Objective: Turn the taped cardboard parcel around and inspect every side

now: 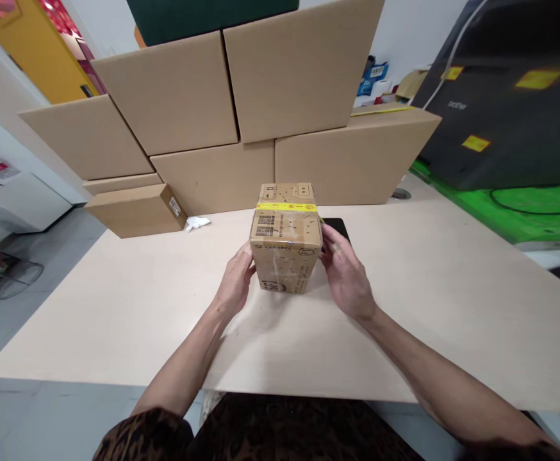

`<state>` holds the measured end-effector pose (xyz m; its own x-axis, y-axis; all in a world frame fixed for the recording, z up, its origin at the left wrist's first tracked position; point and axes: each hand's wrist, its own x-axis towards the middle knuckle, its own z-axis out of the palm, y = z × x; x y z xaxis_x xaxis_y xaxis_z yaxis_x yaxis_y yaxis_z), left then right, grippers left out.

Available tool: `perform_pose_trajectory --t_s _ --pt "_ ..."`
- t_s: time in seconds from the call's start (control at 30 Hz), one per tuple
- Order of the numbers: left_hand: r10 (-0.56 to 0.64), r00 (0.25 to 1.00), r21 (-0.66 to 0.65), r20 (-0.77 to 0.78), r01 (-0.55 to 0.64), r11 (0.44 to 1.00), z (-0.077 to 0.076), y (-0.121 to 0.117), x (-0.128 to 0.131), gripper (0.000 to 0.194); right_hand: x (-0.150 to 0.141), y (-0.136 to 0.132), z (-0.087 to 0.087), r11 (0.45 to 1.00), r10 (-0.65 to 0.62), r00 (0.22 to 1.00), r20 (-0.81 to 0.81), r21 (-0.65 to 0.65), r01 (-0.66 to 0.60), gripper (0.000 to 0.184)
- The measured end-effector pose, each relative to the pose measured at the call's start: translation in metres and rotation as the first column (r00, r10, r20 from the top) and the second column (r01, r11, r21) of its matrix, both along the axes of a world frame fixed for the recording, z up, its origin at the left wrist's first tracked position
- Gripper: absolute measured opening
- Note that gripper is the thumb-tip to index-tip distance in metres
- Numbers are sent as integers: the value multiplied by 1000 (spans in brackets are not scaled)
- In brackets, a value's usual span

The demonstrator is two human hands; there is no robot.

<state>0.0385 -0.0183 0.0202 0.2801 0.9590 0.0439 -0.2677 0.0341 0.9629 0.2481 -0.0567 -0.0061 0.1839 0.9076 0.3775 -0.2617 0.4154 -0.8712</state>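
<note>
A small cardboard parcel (286, 238) with a yellow tape strip and printed labels stands on the pale table (116, 307), in the middle. My left hand (234, 283) presses against its left side, fingers wrapped toward the box. Against the right side lies my right hand (346, 272), fingers curved along the edge. Both hands grip the parcel between them. A dark flat object (338, 225) lies just behind my right hand, partly hidden.
Several large plain cardboard boxes (241, 121) are stacked along the table's far edge. A flatter labelled box (136, 210) sits at the left. A white scrap (197, 223) lies near it. A black printer (510, 102) on a green surface stands at the right.
</note>
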Motion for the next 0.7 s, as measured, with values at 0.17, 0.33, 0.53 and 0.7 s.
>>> perform_pose_trajectory --t_s 0.17,0.33,0.53,0.7 --pt "-34 991 167 128 13 986 0 -4 -2 68 11 -4 3 998 20 1000 -2 58 -19 53" --pt "-52 984 149 168 27 989 1 -3 -2 67 15 -2 8 997 64 996 -69 40 -61 45" --pt "-34 975 106 218 11 994 -2 0 -2 66 3 -2 2 986 116 992 50 117 -121 41" --pt "8 976 91 216 -28 995 3 -2 -1 67 1 0 -9 998 56 998 14 26 -57 46"
